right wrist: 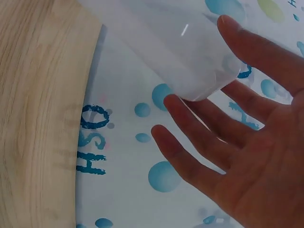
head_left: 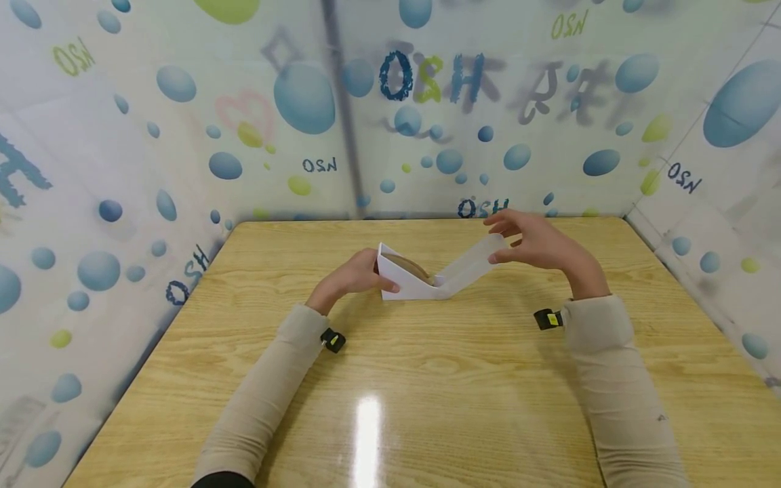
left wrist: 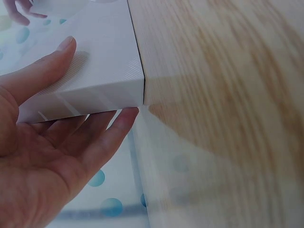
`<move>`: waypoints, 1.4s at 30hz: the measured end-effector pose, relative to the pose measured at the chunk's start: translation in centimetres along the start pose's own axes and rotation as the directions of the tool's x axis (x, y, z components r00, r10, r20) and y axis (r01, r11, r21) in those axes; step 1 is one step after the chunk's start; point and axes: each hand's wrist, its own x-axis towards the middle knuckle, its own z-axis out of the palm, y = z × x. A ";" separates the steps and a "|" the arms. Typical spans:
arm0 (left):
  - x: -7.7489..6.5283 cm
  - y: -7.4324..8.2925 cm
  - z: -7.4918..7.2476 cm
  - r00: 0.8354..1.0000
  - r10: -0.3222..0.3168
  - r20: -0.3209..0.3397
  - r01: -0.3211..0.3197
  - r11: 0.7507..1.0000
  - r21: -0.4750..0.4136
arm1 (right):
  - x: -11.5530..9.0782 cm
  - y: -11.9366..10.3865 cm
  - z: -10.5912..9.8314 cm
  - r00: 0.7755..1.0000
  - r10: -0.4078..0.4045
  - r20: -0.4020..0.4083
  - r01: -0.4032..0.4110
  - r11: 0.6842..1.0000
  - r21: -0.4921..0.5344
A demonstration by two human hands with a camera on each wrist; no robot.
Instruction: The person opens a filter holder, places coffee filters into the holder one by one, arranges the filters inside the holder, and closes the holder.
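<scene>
A white box [head_left: 404, 287] with a slanted open top stands on the table, and a brown, curved-edged thing [head_left: 410, 265] shows inside it. My left hand [head_left: 358, 271] grips the box's left end; in the left wrist view the thumb lies on one broad white face [left wrist: 102, 52] and the fingers reach round the narrow side. From the box's right end a translucent, whitish plastic flap [head_left: 468, 266] slants up to the right. My right hand [head_left: 537, 242] holds its upper end, thumb on one side and fingers on the other. The flap's rounded end [right wrist: 199, 78] lies among the spread fingers.
The light wood-grain table [head_left: 427, 379] has its far edge just behind the box. A wall covering [head_left: 421, 122] with blue and green spots and lettering rises behind the table and along both sides. Black straps with small tabs [head_left: 548, 319] hang at both sleeve cuffs.
</scene>
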 end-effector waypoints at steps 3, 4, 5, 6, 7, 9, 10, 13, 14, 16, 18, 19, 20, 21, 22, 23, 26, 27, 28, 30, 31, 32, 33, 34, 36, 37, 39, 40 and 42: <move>0.0 0.0 0.0 1.000 -0.003 0.001 0.003 1.000 0.000 | -0.1 0.5 -0.1 1.000 -0.007 0.027 0.006 1.000 0.028; 0.0 0.0 0.0 1.000 -0.003 0.003 0.003 1.000 -0.001 | -0.1 0.7 -0.2 0.999 -0.007 0.035 0.006 0.999 0.035; 0.0 0.0 0.0 1.000 -0.003 0.003 0.003 1.000 -0.001 | -0.1 0.9 -0.2 0.999 -0.007 0.043 0.005 0.999 0.042; 0.0 0.0 0.0 1.000 -0.003 0.004 0.003 1.000 -0.001 | -0.2 1.1 -0.3 0.999 -0.004 0.047 0.002 0.999 0.050; 0.0 0.0 0.0 1.000 -0.003 0.004 0.003 1.000 -0.001 | -0.2 1.3 -0.3 0.999 -0.002 0.050 -0.001 0.999 0.053; 0.0 0.0 0.0 1.000 -0.004 0.003 0.004 1.000 -0.001 | -0.2 1.6 -0.3 0.998 0.006 0.059 -0.009 0.998 0.062; 0.0 0.0 0.0 1.000 -0.007 0.001 0.007 1.000 -0.002 | -0.1 1.7 -0.2 0.998 0.006 0.065 -0.010 0.998 0.065; -0.1 0.0 0.0 1.000 -0.013 0.000 0.013 1.000 -0.003 | 0.0 2.2 -0.1 0.997 0.012 0.079 -0.019 0.996 0.086; -0.1 0.0 0.0 1.000 -0.015 0.000 0.015 1.000 -0.005 | 0.0 2.4 0.0 0.996 0.011 0.085 -0.020 0.995 0.102; -0.1 0.0 0.0 1.000 -0.016 0.002 0.016 1.000 -0.007 | 0.2 2.9 0.2 0.996 0.008 0.093 -0.020 0.991 0.135; -0.2 0.1 0.0 1.000 -0.013 0.004 0.013 1.000 -0.009 | 0.3 3.3 0.4 0.995 0.002 0.099 -0.019 0.986 0.167; -0.2 0.1 0.0 1.000 -0.012 0.004 0.012 1.000 -0.010 | 0.4 3.6 0.5 0.995 0.001 0.101 -0.019 0.983 0.180; -0.2 0.1 0.0 1.000 -0.011 0.005 0.011 1.000 -0.010 | 0.4 3.9 0.6 0.995 -0.003 0.103 -0.016 0.982 0.189; -0.2 0.1 -0.1 1.000 -0.008 0.006 0.008 1.000 -0.012 | 0.5 4.1 0.8 0.994 -0.004 0.105 -0.017 0.980 0.197; -0.2 0.1 -0.1 1.000 -0.007 0.006 0.007 1.000 -0.013 | 0.6 4.4 0.9 0.994 -0.009 0.111 -0.014 0.978 0.207; -0.2 0.1 -0.1 1.000 -0.006 0.006 0.006 1.000 -0.014 | 0.7 4.6 1.0 0.993 -0.014 0.117 -0.012 0.975 0.221; -0.2 0.0 -0.1 1.000 -0.007 0.007 0.007 1.000 -0.017 | 0.9 5.6 1.4 0.989 -0.034 0.146 -0.009 0.958 0.288; -0.2 0.0 -0.1 1.000 -0.007 0.007 0.007 1.000 -0.017 | 1.0 5.8 1.6 0.987 -0.036 0.156 -0.015 0.950 0.313; -0.1 0.1 -0.1 1.000 -0.007 0.007 0.007 1.000 -0.017 | 1.1 6.2 1.7 0.985 -0.041 0.166 -0.018 0.940 0.340; -0.1 0.1 -0.1 1.000 -0.008 0.006 0.008 1.000 -0.018 | 1.2 6.7 1.9 0.982 -0.044 0.182 -0.030 0.925 0.380; -0.1 0.1 -0.1 1.000 -0.008 0.007 0.008 1.000 -0.019 | 1.2 6.9 2.0 0.981 -0.040 0.189 -0.038 0.918 0.394; -0.1 0.1 -0.1 1.000 -0.008 0.007 0.008 1.000 -0.019 | 1.2 7.0 2.0 0.980 -0.038 0.193 -0.044 0.914 0.403; -0.1 0.1 -0.1 1.000 -0.007 0.007 0.007 1.000 -0.017 | 1.2 7.2 2.1 0.980 -0.038 0.194 -0.045 0.912 0.407; -0.1 0.1 -0.1 1.000 -0.006 0.007 0.007 1.000 -0.016 | 1.2 7.3 2.2 0.980 -0.040 0.195 -0.045 0.910 0.413; -0.1 0.2 -0.1 1.000 -0.007 0.009 0.007 1.000 -0.016 | 1.2 7.4 2.3 0.980 -0.043 0.195 -0.044 0.905 0.423; -0.1 0.2 -0.1 1.000 -0.007 0.010 0.008 1.000 -0.016 | 1.2 7.5 2.4 0.980 -0.045 0.193 -0.042 0.903 0.427; -0.1 0.2 -0.1 1.000 -0.010 0.010 0.010 1.000 -0.014 | 1.2 7.5 2.5 0.981 -0.048 0.190 -0.040 0.898 0.437; -0.1 0.2 -0.1 1.000 -0.010 0.012 0.011 1.000 -0.014 | 1.2 7.6 2.6 0.980 -0.053 0.190 -0.037 0.896 0.442; -0.1 0.1 -0.1 1.000 -0.011 0.011 0.011 1.000 -0.013 | 1.2 7.6 2.7 0.981 -0.051 0.188 -0.041 0.891 0.453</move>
